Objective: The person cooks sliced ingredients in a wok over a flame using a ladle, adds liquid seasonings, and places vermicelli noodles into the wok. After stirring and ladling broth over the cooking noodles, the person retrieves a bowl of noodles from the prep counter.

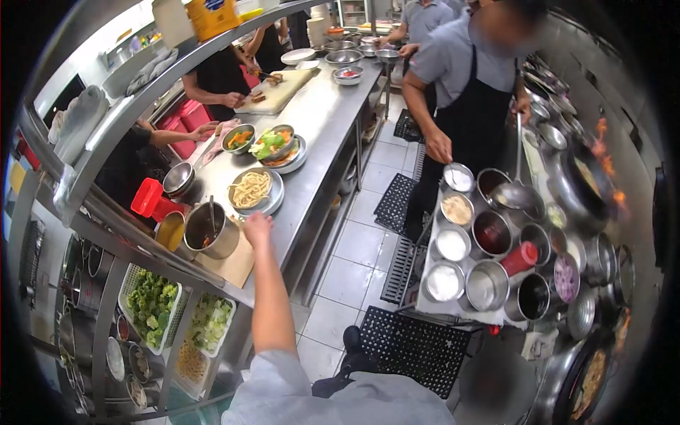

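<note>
My left hand point(258, 228) reaches over the steel counter with its fingers bent, close to the rim of a plate point(272, 201). On that plate sits a bowl of thick noodles point(251, 189). To the hand's left stands a deep steel pot point(212, 232) with a utensil handle rising from it, beside a container of yellow liquid point(170, 231). Whether my fingers grip anything is too small to tell. Farther back are a plated bowl with lettuce point(273, 145) and a bowl of orange and green vegetables point(239, 139). My right hand is out of view.
A co-worker in a black apron point(471, 106) stands across the aisle, holding a ladle point(516, 193) above pots of sauces and powders. Flames point(608, 152) rise beside a wok point(577, 177). Black mats point(411, 347) lie on the tiles. Baskets of broccoli point(152, 308) and cabbage point(210, 322) sit below the counter.
</note>
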A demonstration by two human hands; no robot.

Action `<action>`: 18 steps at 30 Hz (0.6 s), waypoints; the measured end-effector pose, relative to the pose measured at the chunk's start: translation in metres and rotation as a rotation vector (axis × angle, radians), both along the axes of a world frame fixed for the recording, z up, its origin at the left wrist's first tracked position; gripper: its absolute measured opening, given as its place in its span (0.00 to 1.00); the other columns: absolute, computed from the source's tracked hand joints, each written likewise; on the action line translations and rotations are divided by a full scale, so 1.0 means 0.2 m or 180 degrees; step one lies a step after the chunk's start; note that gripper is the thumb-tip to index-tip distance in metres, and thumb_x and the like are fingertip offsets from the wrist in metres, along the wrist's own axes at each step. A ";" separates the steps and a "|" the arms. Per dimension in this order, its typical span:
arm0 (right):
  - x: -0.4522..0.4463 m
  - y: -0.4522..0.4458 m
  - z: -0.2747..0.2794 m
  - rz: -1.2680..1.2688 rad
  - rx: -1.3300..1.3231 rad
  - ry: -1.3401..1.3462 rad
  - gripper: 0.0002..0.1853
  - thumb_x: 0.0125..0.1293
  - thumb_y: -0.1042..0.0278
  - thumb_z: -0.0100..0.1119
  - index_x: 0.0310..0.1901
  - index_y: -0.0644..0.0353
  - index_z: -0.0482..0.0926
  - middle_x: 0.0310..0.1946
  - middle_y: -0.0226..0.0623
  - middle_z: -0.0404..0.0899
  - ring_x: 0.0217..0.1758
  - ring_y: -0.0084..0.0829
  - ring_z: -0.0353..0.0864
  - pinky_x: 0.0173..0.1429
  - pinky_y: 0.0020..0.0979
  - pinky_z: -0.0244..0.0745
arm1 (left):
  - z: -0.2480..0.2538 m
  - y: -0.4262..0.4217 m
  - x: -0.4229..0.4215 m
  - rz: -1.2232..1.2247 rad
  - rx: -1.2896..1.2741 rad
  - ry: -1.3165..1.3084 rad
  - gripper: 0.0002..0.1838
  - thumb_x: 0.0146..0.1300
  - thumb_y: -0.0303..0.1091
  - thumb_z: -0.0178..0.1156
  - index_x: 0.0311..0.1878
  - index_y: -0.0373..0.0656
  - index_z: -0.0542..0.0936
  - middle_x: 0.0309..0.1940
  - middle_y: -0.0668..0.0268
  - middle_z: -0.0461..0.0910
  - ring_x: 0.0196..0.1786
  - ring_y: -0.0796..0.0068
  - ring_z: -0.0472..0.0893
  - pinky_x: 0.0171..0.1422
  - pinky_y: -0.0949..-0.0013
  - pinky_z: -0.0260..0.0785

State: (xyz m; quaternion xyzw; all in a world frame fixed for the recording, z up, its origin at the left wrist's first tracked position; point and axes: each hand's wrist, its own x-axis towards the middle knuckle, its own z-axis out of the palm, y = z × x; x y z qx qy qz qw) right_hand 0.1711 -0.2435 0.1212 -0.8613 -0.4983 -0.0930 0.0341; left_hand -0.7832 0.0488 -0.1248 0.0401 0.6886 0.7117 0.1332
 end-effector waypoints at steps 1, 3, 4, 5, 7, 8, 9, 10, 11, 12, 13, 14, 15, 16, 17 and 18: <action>-0.18 0.15 0.06 0.0013 -0.0115 0.0111 0.24 0.71 0.53 0.48 0.61 0.59 0.72 0.53 0.49 0.77 0.54 0.42 0.76 0.58 0.39 0.69 | 0.00 0.01 -0.16 0.0029 -0.0099 -0.0258 0.16 0.67 0.36 0.52 0.46 0.29 0.74 0.32 0.57 0.80 0.27 0.69 0.81 0.28 0.72 0.74; -0.53 0.43 0.16 -0.0048 -0.0430 0.0365 0.25 0.71 0.52 0.48 0.62 0.58 0.71 0.56 0.50 0.76 0.56 0.44 0.75 0.60 0.40 0.67 | 0.03 0.06 -0.35 0.0045 -0.0353 -0.0753 0.15 0.67 0.33 0.52 0.46 0.27 0.73 0.33 0.54 0.79 0.28 0.66 0.82 0.25 0.71 0.76; -0.69 0.54 0.19 -0.0055 -0.0575 0.0460 0.25 0.71 0.51 0.49 0.62 0.58 0.71 0.57 0.50 0.75 0.57 0.45 0.74 0.61 0.40 0.67 | 0.07 0.07 -0.37 0.0023 -0.0287 -0.0868 0.14 0.67 0.31 0.50 0.45 0.26 0.73 0.33 0.53 0.78 0.28 0.64 0.83 0.24 0.70 0.76; -0.84 0.63 0.21 -0.0100 -0.0740 0.0565 0.26 0.70 0.50 0.49 0.63 0.58 0.70 0.58 0.50 0.74 0.58 0.45 0.73 0.62 0.40 0.66 | 0.10 0.08 -0.39 0.0014 -0.0488 -0.0908 0.13 0.67 0.29 0.49 0.45 0.26 0.72 0.34 0.52 0.78 0.28 0.63 0.82 0.23 0.69 0.76; -0.86 0.73 0.12 0.1171 -0.0341 0.0646 0.28 0.68 0.50 0.54 0.65 0.54 0.68 0.66 0.48 0.65 0.65 0.47 0.67 0.64 0.41 0.65 | 0.06 0.12 -0.46 0.0205 -0.0403 -0.1055 0.12 0.66 0.25 0.46 0.46 0.24 0.72 0.35 0.50 0.78 0.26 0.60 0.82 0.22 0.68 0.76; -0.94 0.78 0.11 0.1157 -0.0323 0.0664 0.28 0.68 0.50 0.54 0.65 0.54 0.68 0.66 0.48 0.65 0.65 0.47 0.67 0.64 0.41 0.65 | 0.06 0.13 -0.48 0.0232 -0.0311 -0.1009 0.12 0.65 0.25 0.46 0.46 0.24 0.72 0.37 0.48 0.78 0.25 0.60 0.81 0.22 0.67 0.77; -1.03 0.84 0.12 0.0908 -0.0739 0.0265 0.30 0.67 0.52 0.56 0.68 0.51 0.65 0.68 0.49 0.62 0.70 0.48 0.60 0.69 0.42 0.58 | 0.07 0.15 -0.48 0.0294 -0.0248 -0.0913 0.12 0.64 0.24 0.47 0.45 0.23 0.72 0.38 0.48 0.78 0.25 0.60 0.81 0.23 0.67 0.77; -1.09 0.89 0.10 0.0658 -0.1154 -0.0141 0.33 0.65 0.54 0.59 0.70 0.48 0.61 0.69 0.49 0.59 0.74 0.48 0.53 0.73 0.42 0.52 | 0.09 0.16 -0.48 0.0360 -0.0184 -0.0822 0.12 0.63 0.24 0.48 0.45 0.23 0.72 0.38 0.47 0.78 0.25 0.60 0.81 0.23 0.67 0.78; -1.12 0.92 0.04 0.0645 -0.1148 -0.0128 0.33 0.65 0.54 0.59 0.70 0.48 0.61 0.69 0.49 0.59 0.74 0.48 0.53 0.73 0.42 0.52 | 0.13 0.15 -0.47 0.0345 -0.0181 -0.0811 0.12 0.63 0.24 0.48 0.45 0.23 0.72 0.38 0.47 0.78 0.25 0.60 0.81 0.23 0.67 0.78; -1.14 0.96 -0.04 0.1020 -0.0576 0.0555 0.27 0.65 0.66 0.55 0.66 0.55 0.66 0.59 0.44 0.67 0.59 0.38 0.65 0.61 0.33 0.62 | 0.16 0.13 -0.46 0.0303 -0.0337 -0.0679 0.12 0.62 0.24 0.49 0.44 0.22 0.72 0.38 0.47 0.78 0.25 0.60 0.82 0.23 0.67 0.78; -1.17 0.99 -0.11 0.1379 0.0008 0.1230 0.22 0.64 0.78 0.51 0.61 0.62 0.71 0.48 0.39 0.75 0.44 0.28 0.76 0.50 0.25 0.73 | 0.20 0.10 -0.44 0.0263 -0.0498 -0.0546 0.12 0.62 0.24 0.50 0.43 0.22 0.73 0.38 0.47 0.78 0.25 0.60 0.82 0.23 0.67 0.78; -1.26 1.02 -0.11 0.1356 0.0006 0.1247 0.22 0.64 0.78 0.51 0.61 0.62 0.71 0.48 0.39 0.75 0.44 0.28 0.76 0.50 0.25 0.73 | 0.22 0.08 -0.43 0.0243 -0.0509 -0.0529 0.12 0.62 0.24 0.50 0.43 0.22 0.73 0.38 0.47 0.78 0.25 0.60 0.82 0.23 0.67 0.78; -1.36 1.07 -0.10 0.1525 0.0003 0.1643 0.24 0.60 0.81 0.53 0.61 0.62 0.72 0.48 0.39 0.75 0.45 0.28 0.77 0.49 0.26 0.73 | 0.26 0.05 -0.41 0.0172 -0.0299 -0.0328 0.12 0.61 0.24 0.50 0.42 0.22 0.72 0.36 0.48 0.79 0.24 0.61 0.82 0.23 0.67 0.78; -1.48 1.13 -0.09 0.1698 0.0001 0.2042 0.27 0.56 0.84 0.54 0.60 0.62 0.72 0.48 0.39 0.75 0.45 0.29 0.77 0.48 0.27 0.73 | 0.30 0.02 -0.39 0.0105 -0.0089 -0.0126 0.11 0.59 0.24 0.51 0.40 0.22 0.72 0.35 0.49 0.79 0.24 0.61 0.82 0.23 0.67 0.78; -1.61 1.16 -0.09 0.1820 0.0056 0.2269 0.26 0.56 0.83 0.54 0.59 0.63 0.73 0.46 0.39 0.76 0.44 0.29 0.78 0.47 0.28 0.73 | 0.39 -0.03 -0.32 -0.0013 -0.0077 -0.0076 0.08 0.58 0.24 0.51 0.37 0.26 0.72 0.31 0.52 0.79 0.23 0.65 0.82 0.23 0.69 0.78; -1.73 1.19 -0.11 0.1932 0.0115 0.2497 0.25 0.56 0.83 0.54 0.58 0.63 0.73 0.45 0.39 0.76 0.43 0.29 0.78 0.46 0.28 0.73 | 0.47 -0.08 -0.26 -0.0039 -0.0095 -0.0054 0.08 0.58 0.24 0.51 0.37 0.26 0.72 0.31 0.52 0.79 0.23 0.65 0.82 0.23 0.69 0.78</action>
